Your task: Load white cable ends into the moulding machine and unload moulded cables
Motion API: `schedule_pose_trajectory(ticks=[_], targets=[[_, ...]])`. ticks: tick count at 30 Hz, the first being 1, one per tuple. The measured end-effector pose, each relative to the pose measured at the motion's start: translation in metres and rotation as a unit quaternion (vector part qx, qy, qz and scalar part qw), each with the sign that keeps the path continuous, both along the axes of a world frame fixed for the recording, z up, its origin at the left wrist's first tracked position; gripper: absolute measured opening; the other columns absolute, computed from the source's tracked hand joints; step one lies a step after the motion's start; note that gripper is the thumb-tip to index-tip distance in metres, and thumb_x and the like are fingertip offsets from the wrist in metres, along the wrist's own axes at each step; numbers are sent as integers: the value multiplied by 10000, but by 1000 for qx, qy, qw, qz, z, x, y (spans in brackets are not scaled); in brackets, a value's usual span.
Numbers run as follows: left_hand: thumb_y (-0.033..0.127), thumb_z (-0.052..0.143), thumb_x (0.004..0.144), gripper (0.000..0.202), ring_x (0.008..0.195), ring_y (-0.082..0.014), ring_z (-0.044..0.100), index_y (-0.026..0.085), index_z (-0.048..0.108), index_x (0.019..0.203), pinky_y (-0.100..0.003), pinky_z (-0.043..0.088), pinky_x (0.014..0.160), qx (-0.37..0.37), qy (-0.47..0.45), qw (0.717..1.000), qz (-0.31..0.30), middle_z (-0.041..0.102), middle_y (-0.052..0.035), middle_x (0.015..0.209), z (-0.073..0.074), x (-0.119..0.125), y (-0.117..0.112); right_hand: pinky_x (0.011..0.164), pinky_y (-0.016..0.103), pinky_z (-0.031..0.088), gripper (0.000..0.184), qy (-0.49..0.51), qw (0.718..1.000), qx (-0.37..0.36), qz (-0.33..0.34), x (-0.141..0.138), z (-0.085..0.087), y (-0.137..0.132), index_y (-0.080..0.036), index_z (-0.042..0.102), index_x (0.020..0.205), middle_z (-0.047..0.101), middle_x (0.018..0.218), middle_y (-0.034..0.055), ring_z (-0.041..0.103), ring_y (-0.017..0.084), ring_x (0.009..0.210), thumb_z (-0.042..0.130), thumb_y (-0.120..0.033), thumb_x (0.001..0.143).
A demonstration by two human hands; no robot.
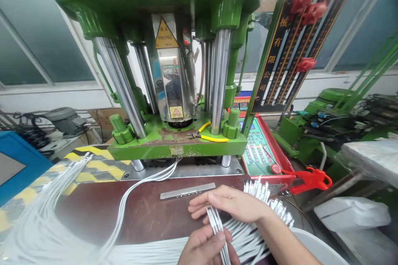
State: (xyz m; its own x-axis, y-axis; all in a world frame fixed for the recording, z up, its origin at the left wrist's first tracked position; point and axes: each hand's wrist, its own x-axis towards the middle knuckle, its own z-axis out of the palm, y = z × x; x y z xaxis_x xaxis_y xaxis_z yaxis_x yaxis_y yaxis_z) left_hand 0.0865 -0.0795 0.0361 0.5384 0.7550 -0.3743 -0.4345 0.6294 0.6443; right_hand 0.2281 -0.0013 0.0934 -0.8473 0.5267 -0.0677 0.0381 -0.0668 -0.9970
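My left hand (205,248) is at the bottom middle, fingers closed around a small bunch of white cables (217,227) held upright. My right hand (231,205) reaches in from the lower right, its fingertips pinching the top ends of the same bunch. Under my right hand lies a fan of more white cables with connector ends (273,205) on the dark red worktable (139,215). A thin metal bar (188,191) lies just beyond my hands.
A green vertical press (174,132) with shiny columns stands right behind the table. Several white cables (146,178) run out from under it to a big loose heap (40,223) at left. A keypad panel (256,151) and red scissors (311,180) sit at right.
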Motion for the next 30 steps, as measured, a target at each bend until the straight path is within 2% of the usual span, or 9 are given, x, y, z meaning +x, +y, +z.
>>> schedule_pose_trajectory(ticks=[2, 6, 9, 12, 15, 18, 22, 25, 30], targets=[[411, 727, 676, 368, 647, -207, 655, 114, 587, 842, -266, 427, 591, -12, -14, 1000, 10, 688, -106, 717, 0, -2, 0, 912, 396, 448, 504, -26, 999, 33, 20, 0, 3, -2, -143, 557, 1194, 610, 1164, 140, 575, 236, 1066, 323, -489, 913], [401, 730, 680, 373, 598, -163, 624, 112, 585, 866, -246, 410, 561, -7, -18, 1000, 21, 675, -87, 688, -5, -5, -2, 970, 368, 400, 504, -62, 994, 88, 8, -3, 13, -8, -189, 508, 1250, 565, 1240, 104, 539, 209, 1117, 304, -503, 913], [440, 726, 674, 401, 538, -122, 578, 116, 581, 859, -218, 362, 513, 21, 16, 1000, 14, 676, -89, 692, -7, -10, -4, 967, 369, 395, 561, -68, 995, 71, 35, -7, 20, -9, -161, 534, 1224, 591, 1203, 115, 548, 210, 1104, 233, -521, 918], [529, 667, 698, 456, 464, -75, 499, 127, 564, 887, -197, 236, 429, 82, 88, 993, -6, 668, -78, 694, -7, -23, -8, 924, 361, 417, 538, -99, 988, 109, -39, -15, 21, -2, -170, 565, 1177, 624, 1150, 99, 575, 203, 1049, 252, -521, 916], [584, 610, 716, 498, 498, -92, 511, 135, 549, 922, -205, 229, 431, 136, 164, 977, 3, 643, -53, 675, -6, -40, -12, 920, 355, 383, 411, -216, 909, 318, -158, -30, 7, 12, -221, 585, 1127, 615, 1130, 66, 529, 217, 1057, 474, -499, 846], [587, 608, 716, 507, 533, -99, 526, 129, 548, 926, -212, 285, 477, 147, 187, 971, 24, 639, -47, 675, -8, -53, -15, 854, 330, 393, 397, -303, 825, 452, -152, -51, -17, 23, -201, 597, 1067, 614, 1005, 68, 513, 226, 992, 593, -472, 776], [566, 690, 651, 566, 597, -133, 593, 130, 506, 962, -222, 359, 537, 96, 90, 990, 53, 672, -70, 736, -9, -58, -19, 790, 299, 394, 224, -309, 797, 503, -125, -70, -40, 23, -181, 575, 923, 577, 929, 55, 502, 201, 922, 526, -385, 845], [553, 706, 642, 529, 590, -158, 622, 141, 488, 893, -218, 355, 482, 93, 76, 989, 81, 686, -92, 753, -7, -58, -20, 760, 304, 391, 183, -289, 802, 509, -118, -70, -37, 14, -188, 518, 915, 571, 923, 54, 514, 197, 891, 433, -348, 895], [555, 667, 682, 475, 527, -122, 585, 133, 504, 825, -195, 303, 425, 110, 119, 982, 100, 690, -100, 724, -1, -58, -17, 677, 291, 394, 218, -235, 873, 396, -159, -64, -13, 4, -229, 486, 1021, 610, 830, 20, 563, 176, 747, 405, -390, 899]])
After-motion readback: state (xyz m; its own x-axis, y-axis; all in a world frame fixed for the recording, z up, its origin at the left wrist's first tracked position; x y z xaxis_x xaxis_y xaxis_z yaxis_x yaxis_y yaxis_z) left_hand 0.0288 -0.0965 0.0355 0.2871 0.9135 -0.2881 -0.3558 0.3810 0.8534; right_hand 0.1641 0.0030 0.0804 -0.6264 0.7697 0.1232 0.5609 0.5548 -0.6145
